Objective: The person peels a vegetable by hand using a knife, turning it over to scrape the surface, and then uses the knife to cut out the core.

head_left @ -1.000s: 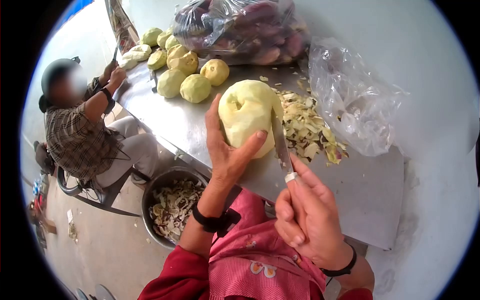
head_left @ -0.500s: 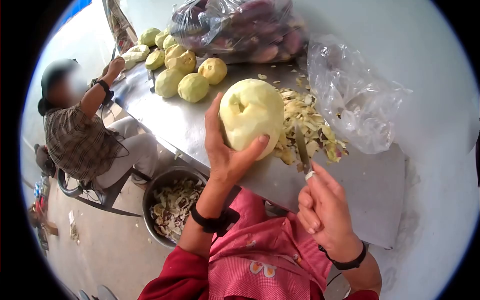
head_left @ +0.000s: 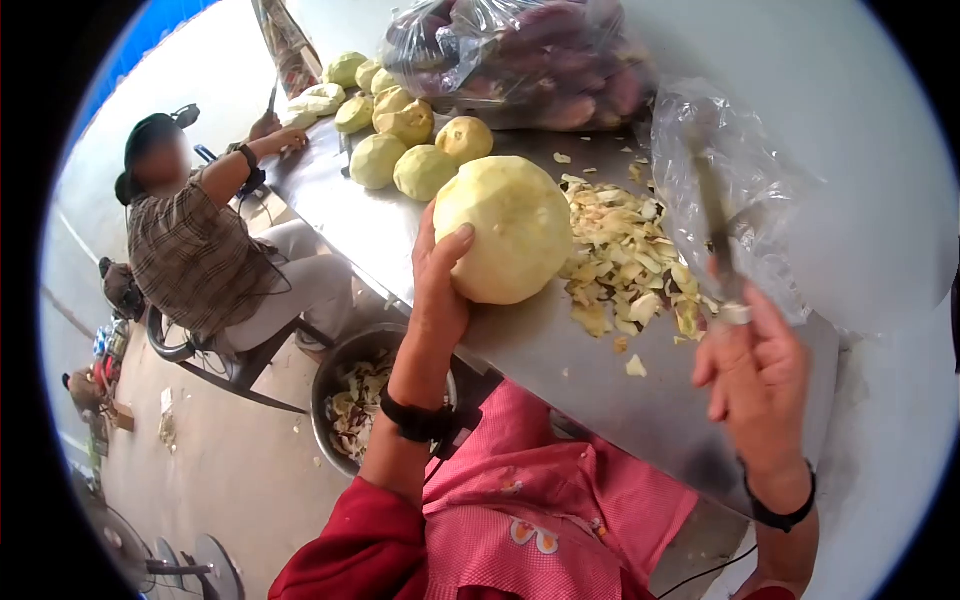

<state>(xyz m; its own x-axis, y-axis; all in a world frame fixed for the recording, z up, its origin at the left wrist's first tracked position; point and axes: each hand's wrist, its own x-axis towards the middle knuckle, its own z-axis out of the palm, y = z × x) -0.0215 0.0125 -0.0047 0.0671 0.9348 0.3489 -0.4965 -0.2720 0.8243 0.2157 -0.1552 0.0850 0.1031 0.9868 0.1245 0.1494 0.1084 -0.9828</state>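
My left hand (head_left: 440, 265) is closed round the lower left side of a large, round, pale peeled eggplant (head_left: 508, 230), with the thumb across its face. The eggplant is held above the front of the metal table. Off to the right, my right hand (head_left: 755, 375) grips a knife (head_left: 712, 200) by its handle, blade pointing up and away from the eggplant. Motion blurs the blade. Between the two hands lies a heap of peelings (head_left: 625, 255) on the tabletop.
Several peeled eggplants (head_left: 378, 160) stand at the table's far left. A clear bag of purple eggplants (head_left: 530, 65) and a crumpled plastic bag (head_left: 700, 170) lie behind. Below the metal table (head_left: 560, 370) is a bowl of peelings (head_left: 325, 425). A seated person (head_left: 200, 245) works at left.
My right hand has swung the knife right and up, away from the eggplant. The eggplant has turned in my left hand, so its hollowed end no longer shows. The seated person's hands have lowered.
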